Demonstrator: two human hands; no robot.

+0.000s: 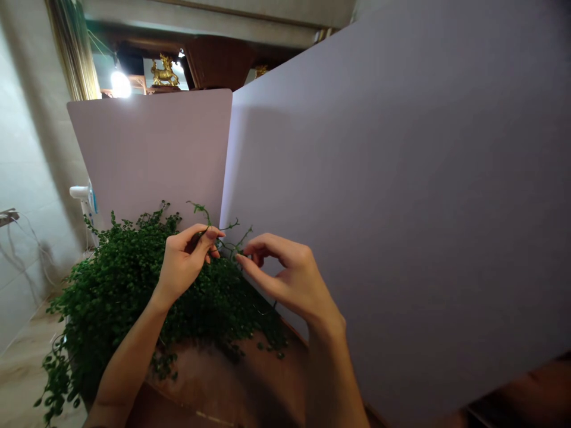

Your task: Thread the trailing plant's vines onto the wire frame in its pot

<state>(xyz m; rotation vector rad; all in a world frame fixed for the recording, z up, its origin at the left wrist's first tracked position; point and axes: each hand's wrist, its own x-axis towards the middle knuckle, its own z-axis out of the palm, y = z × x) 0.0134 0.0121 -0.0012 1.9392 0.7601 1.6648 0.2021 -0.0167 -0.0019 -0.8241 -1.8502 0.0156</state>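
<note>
A bushy green plant (120, 267) with small round leaves spreads over a brown wooden surface (267, 368), some of its strands trailing down at the left. Above its right side, my left hand (190, 252) is closed, with thumb and forefinger pinching a thin plant stem (200, 209) that sticks up past the fingers. Just to the right, my right hand (281, 267) has its thumb and forefinger tips brought together at thin, sparsely leaved sprigs of the same stem. The exact grip at its fingertips is small and partly hidden.
Pale panels stand behind the plant (151, 154) and along the right (401, 178). Beyond them are a lit bulb (120, 84) and a golden figurine (164, 71). A white device (80, 192) stands at the left, near a wall socket (8, 217) with cables.
</note>
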